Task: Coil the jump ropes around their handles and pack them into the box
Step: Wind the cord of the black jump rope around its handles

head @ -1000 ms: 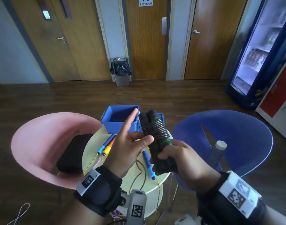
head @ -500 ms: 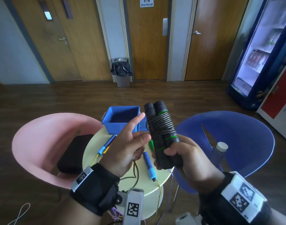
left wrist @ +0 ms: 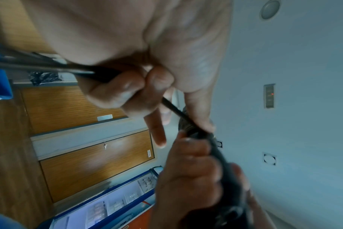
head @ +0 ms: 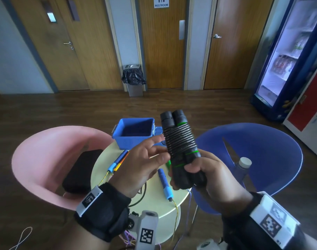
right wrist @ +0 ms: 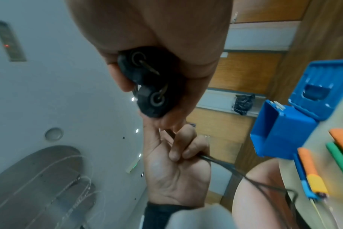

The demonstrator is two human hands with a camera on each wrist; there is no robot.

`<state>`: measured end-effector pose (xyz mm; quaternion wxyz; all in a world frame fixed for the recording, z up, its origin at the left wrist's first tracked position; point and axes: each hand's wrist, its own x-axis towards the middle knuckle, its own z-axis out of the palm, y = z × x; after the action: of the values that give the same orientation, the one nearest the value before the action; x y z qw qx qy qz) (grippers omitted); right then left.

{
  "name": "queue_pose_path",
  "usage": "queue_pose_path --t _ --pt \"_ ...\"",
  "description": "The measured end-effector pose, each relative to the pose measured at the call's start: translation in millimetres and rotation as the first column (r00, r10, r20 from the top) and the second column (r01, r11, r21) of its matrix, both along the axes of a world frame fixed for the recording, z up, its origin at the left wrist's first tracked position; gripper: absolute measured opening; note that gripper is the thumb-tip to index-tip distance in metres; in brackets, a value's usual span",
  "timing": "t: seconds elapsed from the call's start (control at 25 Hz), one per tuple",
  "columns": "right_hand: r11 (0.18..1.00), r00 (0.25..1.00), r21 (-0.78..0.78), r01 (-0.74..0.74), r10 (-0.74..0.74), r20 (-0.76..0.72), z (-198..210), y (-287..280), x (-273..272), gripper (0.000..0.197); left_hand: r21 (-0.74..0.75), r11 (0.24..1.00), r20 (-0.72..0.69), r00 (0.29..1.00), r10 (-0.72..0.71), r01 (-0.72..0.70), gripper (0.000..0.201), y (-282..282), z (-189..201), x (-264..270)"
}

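Above the round desk [head: 150, 201], our right hand [head: 206, 175] holds a black jump rope's paired handles [head: 181, 150] tilted upright, fingers wrapped tight round their lower ends, cord coiled round the middle. Our left hand [head: 143, 165] pinches the loose black cord [left wrist: 172, 106] in curled fingers (index extended), just beside the coil. The open blue box [head: 134, 132] stands on the desk's far edge, with blue and orange-handled ropes [head: 118, 161] lying uncoiled before it.

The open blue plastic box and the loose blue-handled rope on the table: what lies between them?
In the head view, the left hand and a green handle.
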<state>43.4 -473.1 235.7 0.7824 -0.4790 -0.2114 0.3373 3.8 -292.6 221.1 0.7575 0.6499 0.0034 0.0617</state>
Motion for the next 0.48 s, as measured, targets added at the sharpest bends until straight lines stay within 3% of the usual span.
queue_pose_path --t 0.08,0.16,0.24,0.36,0.48 --pt "0.976 0.971 0.12 -0.184 0.199 -0.129 -0.9 2.7 -3.5 0.045 -0.04 0.992 0.101 0.988 -0.113 0.118 0.091 -1.7 3.1 -3.6" --pt "0.912 0.892 0.199 -0.36 0.399 -0.211 -0.9 4.6 -3.5 0.04 -0.076 0.966 0.193 0.954 -0.228 0.246 0.097 -5.5 5.4 -5.5" --pt "0.882 0.856 0.16 -0.444 0.47 -0.216 -1.3 5.8 1.7 0.041 -0.126 0.954 0.236 0.942 -0.237 0.272 0.096 -8.1 7.2 -4.5" --pt "0.899 0.881 -0.001 -0.439 0.43 -0.197 -1.4 9.2 7.8 0.048 -0.256 0.948 0.203 0.969 -0.14 0.191 0.106 -12.5 6.5 -2.4" --pt "0.982 0.931 0.051 -0.18 0.187 -0.314 -9.8 13.6 7.6 0.059 -0.317 0.948 0.135 0.991 0.015 0.029 0.103 -10.1 -0.4 2.8"
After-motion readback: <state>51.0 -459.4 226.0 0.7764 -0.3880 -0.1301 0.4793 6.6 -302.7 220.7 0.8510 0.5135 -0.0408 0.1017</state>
